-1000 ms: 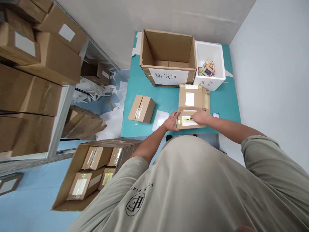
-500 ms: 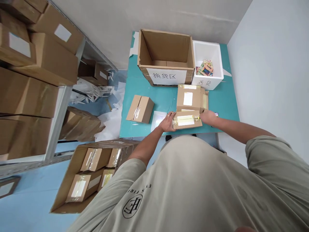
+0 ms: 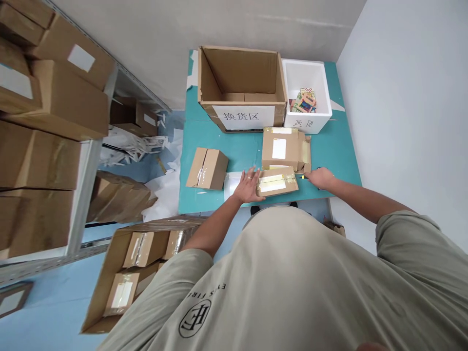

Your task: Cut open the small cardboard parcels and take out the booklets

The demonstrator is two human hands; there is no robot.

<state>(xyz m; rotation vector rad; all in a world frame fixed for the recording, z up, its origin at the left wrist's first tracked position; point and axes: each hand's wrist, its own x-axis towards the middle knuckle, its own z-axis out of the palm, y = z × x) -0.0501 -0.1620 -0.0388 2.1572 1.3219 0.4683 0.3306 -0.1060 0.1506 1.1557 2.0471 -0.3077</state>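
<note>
A small taped cardboard box (image 3: 277,181) lies near the front edge of the teal table (image 3: 336,146). My left hand (image 3: 248,186) rests flat against its left end, fingers spread. My right hand (image 3: 319,177) is off the box's right end, closed around a small yellow-and-black tool (image 3: 301,176), probably a box cutter, whose tip points at the box. A larger taped box with a white label (image 3: 285,148) sits just behind.
At the table's back stand a big open carton with a white sign (image 3: 242,87) and a white foam bin (image 3: 305,95) holding colourful items. Another small box (image 3: 206,168) lies left. An open carton of parcels (image 3: 142,263) sits on the floor; shelves of boxes (image 3: 47,122) fill the left.
My right hand has slid from the top of the small box off its right end. My left hand has opened flat at the left end. The view has shifted.
</note>
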